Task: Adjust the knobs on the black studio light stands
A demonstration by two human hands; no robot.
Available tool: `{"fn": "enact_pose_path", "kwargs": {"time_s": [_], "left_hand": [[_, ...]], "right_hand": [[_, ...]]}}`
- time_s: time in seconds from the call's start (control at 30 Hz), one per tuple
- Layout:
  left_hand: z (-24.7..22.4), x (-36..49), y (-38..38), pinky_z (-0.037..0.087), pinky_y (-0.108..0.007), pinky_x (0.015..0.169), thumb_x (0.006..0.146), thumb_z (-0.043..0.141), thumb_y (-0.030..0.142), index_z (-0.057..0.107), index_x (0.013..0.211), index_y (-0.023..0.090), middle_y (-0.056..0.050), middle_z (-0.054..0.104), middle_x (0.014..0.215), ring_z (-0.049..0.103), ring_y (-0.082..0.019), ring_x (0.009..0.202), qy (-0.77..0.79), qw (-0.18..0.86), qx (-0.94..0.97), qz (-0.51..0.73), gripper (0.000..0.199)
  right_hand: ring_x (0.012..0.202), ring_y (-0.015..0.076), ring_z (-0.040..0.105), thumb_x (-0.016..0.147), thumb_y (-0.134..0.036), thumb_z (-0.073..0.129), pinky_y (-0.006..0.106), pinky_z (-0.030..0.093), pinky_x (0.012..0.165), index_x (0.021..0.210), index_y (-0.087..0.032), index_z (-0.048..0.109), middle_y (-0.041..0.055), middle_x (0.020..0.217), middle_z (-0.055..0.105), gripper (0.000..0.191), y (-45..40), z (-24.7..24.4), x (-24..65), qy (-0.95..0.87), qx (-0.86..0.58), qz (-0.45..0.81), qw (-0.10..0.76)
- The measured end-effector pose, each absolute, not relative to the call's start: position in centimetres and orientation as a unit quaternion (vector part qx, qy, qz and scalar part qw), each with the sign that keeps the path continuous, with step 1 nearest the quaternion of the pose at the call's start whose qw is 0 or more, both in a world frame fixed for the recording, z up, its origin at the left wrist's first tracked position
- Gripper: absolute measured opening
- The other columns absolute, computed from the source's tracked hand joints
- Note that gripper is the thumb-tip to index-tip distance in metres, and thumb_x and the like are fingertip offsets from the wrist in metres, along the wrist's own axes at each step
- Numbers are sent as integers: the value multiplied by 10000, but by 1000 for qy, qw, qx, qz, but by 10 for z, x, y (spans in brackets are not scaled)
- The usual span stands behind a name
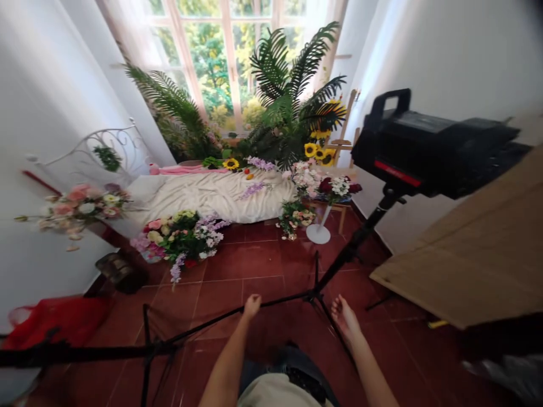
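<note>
My left hand [253, 305] is held out low in front of me, its fingers curled into a fist. It overlaps a thin black leg of a light stand in the view; whether it touches the leg, or holds anything small, I cannot tell. To the right, my right hand [345, 317] has its palm turned inward and its fingers loosely bent and apart, with nothing in them. It appears beside the spread legs of the black light stand [339, 261]. On top of that stand sits a black studio light [428, 144] with a red stripe.
A bed with a cream cover [203, 195] lies below the window. Flower bunches [180, 240] stand on the red tiled floor [241, 260]. A second black stand [85, 355] crosses the lower left, near red cloth [63, 319]. A tan panel [470, 249] leans at right.
</note>
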State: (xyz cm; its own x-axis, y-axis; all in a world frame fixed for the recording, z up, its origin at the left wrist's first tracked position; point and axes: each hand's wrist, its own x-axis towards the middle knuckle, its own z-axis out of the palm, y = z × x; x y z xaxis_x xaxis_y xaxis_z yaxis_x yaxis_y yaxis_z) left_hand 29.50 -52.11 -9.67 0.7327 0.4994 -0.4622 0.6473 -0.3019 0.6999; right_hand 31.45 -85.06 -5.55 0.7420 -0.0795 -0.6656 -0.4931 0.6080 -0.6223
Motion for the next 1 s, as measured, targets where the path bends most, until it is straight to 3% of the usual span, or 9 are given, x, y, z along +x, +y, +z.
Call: {"fn": "enact_pose_path", "kwargs": {"time_s": [0.17,0.27,0.37,0.5,0.63,0.83,1.0], "left_hand": [[-52,405,-691,450,-336,922,723,639,321,613,932,150,-108,667,1008,617,-177,978,23,680,732,-40,271],[6,452,-765,407,-359,981,663,716,358,545,1116,156,-129,609,1137,573,-180,1070,-90,714,692,50,525],[52,480,-812,461,-352,895,640,735,386,570,1083,149,-115,640,1055,612,-178,946,-131,717,683,45,528],[71,497,-840,497,-281,694,668,688,450,646,819,122,-72,668,766,608,-134,664,-114,716,689,-12,363],[64,502,-848,469,-257,583,674,652,506,629,684,122,-38,615,603,559,-117,535,-94,706,702,-7,385],[59,504,-853,474,-251,593,678,636,515,637,700,125,-40,619,609,569,-121,552,-95,704,704,13,391],[57,505,-852,494,-268,674,608,715,438,647,744,130,-48,649,700,597,-131,641,-98,709,699,14,344]], "right_hand": [[427,69,379,821,-288,523,161,322,387,668,-212,439,-66,522,375,191,-899,0,356,197,-312,136,920],[457,96,375,877,-347,431,183,322,386,698,-225,477,-41,556,379,222,-920,32,385,122,-368,134,912],[466,111,364,892,-416,393,193,299,376,703,-227,494,-31,557,380,286,-929,53,409,86,-425,139,891],[449,97,335,891,-377,435,172,270,368,635,-213,450,-41,523,365,304,-934,60,425,77,-392,142,906],[437,86,320,909,-311,424,151,259,356,621,-208,428,-45,519,377,306,-940,58,426,86,-304,148,937],[429,71,320,898,-234,427,130,254,355,659,-202,439,-49,533,403,242,-953,58,427,68,-309,169,933],[424,63,329,883,-346,468,140,223,350,670,-195,453,-37,538,451,262,-960,58,434,62,-452,177,872]]}}
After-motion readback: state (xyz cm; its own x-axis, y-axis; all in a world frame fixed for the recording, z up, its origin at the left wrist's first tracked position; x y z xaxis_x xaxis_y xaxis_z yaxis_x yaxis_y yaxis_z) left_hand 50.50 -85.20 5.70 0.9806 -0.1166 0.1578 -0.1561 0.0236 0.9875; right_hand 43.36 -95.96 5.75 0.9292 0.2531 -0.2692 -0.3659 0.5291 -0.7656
